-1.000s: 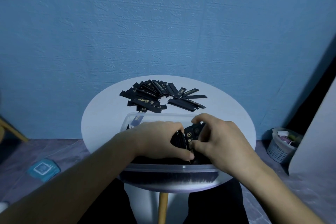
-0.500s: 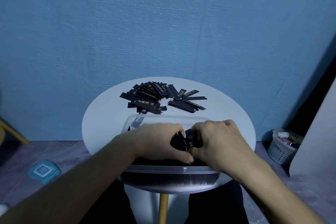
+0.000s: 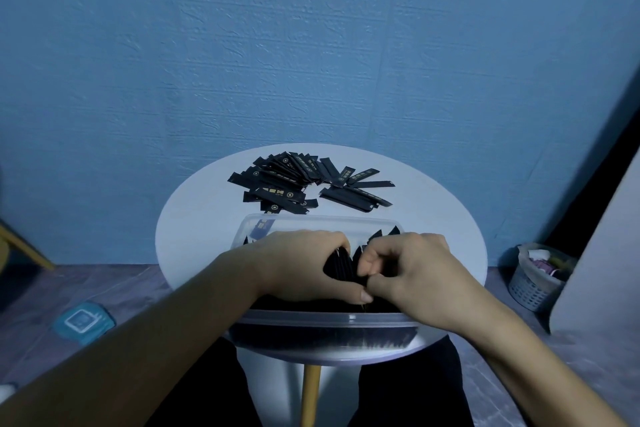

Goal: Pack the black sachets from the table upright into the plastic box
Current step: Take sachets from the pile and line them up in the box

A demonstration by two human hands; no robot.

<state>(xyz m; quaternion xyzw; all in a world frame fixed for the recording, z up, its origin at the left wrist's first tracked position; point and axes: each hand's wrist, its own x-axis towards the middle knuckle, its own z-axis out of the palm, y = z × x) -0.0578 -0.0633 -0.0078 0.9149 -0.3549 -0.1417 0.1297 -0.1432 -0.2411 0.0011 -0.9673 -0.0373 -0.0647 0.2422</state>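
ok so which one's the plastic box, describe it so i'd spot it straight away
Find the round white table against the blue wall. On its near half, under the left hand and right hand, sits the plastic box. It is the only clear, rimmed container there, with packed sachets standing upright inside, while the loose sachets behind it lie flat.

Gold print on sachets (image 3: 277,193), illegible

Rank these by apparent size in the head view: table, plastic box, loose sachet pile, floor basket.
1. table
2. plastic box
3. loose sachet pile
4. floor basket, though farther off, so unsure.
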